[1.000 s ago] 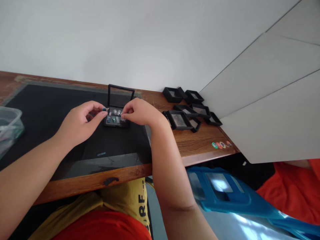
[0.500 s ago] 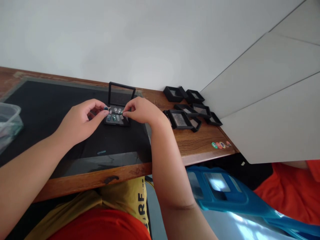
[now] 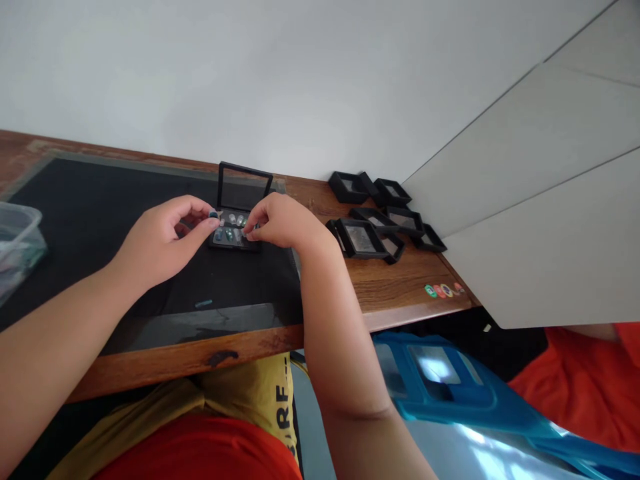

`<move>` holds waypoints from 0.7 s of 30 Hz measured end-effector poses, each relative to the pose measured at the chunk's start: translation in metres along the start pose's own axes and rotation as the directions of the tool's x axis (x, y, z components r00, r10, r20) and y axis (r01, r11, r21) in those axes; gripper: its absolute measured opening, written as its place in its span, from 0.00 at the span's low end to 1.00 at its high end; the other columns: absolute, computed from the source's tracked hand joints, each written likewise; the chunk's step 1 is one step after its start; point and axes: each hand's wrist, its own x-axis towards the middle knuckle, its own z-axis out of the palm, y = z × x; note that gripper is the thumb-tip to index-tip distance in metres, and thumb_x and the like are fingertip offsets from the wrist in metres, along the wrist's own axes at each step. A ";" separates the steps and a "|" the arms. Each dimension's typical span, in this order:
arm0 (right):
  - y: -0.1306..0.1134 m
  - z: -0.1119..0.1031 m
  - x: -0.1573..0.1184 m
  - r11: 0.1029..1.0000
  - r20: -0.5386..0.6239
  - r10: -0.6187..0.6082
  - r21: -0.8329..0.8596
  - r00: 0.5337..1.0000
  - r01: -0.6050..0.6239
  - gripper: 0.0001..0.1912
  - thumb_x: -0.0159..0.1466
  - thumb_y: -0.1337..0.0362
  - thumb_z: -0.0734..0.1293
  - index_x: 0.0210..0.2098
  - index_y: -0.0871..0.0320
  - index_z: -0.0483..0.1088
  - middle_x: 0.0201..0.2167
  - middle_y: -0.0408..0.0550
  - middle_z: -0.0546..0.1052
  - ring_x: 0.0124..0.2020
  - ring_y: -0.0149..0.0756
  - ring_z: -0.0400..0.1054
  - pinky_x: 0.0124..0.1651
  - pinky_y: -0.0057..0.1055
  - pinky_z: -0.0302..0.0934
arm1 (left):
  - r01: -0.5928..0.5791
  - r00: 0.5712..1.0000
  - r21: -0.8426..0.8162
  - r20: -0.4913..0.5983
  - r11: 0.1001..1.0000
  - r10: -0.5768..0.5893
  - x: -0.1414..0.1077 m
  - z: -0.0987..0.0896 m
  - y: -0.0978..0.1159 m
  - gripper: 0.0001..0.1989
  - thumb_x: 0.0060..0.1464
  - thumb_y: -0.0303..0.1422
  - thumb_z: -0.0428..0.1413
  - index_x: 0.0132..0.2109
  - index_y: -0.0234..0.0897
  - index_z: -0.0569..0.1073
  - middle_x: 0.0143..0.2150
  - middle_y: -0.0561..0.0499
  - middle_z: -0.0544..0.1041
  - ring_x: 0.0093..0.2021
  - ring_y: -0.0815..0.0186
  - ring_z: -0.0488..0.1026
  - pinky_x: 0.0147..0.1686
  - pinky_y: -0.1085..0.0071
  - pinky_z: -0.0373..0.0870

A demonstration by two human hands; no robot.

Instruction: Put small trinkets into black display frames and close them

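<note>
L hand (image 3: 167,237) pinches small blue pc (image 3: 214,214) by lid-up blk case (image 3: 250,245); R hand (image 3: 283,220), fingertips nearly tog, at shiny pcs (image 3: 229,235), can't tell if gripping.

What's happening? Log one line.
left hand: holds small dark-blue piece | right hand: at open black rectangular case | clear plastic tub: left

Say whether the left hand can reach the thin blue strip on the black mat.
Probably yes: the thin blue strip lies uncovered on the black mat, nothing between it and the left hand, though that hand seems to hold a small dark-blue piece.
</note>
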 end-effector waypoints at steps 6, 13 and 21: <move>-0.001 0.000 0.000 1.000 0.024 0.005 0.010 1.000 -0.005 0.08 0.62 0.70 0.79 0.41 0.56 0.88 0.34 0.47 0.84 0.35 0.33 0.73 0.42 0.31 0.61 | -0.004 1.000 0.005 0.009 1.000 0.004 0.000 0.001 -0.001 0.17 0.60 0.48 0.58 0.46 0.42 0.81 0.43 0.47 0.84 0.37 0.60 0.77 0.42 0.64 0.75; -0.002 0.001 0.001 1.000 0.013 0.018 0.010 1.000 -0.018 0.08 0.63 0.71 0.77 0.41 0.58 0.89 0.36 0.50 0.86 0.35 0.35 0.75 0.42 0.33 0.62 | -0.012 1.000 0.019 0.017 1.000 0.012 -0.001 0.000 -0.001 0.18 0.60 0.50 0.57 0.47 0.42 0.81 0.44 0.46 0.85 0.39 0.59 0.78 0.40 0.65 0.75; -0.002 -0.001 -0.004 0.998 -0.011 -0.021 0.059 1.000 0.021 0.07 0.61 0.72 0.78 0.39 0.58 0.88 0.33 0.49 0.84 0.34 0.34 0.73 0.40 0.32 0.61 | -0.002 0.999 0.013 0.033 1.000 0.002 0.000 0.000 -0.002 0.18 0.61 0.49 0.57 0.47 0.42 0.81 0.44 0.46 0.84 0.39 0.58 0.77 0.42 0.63 0.75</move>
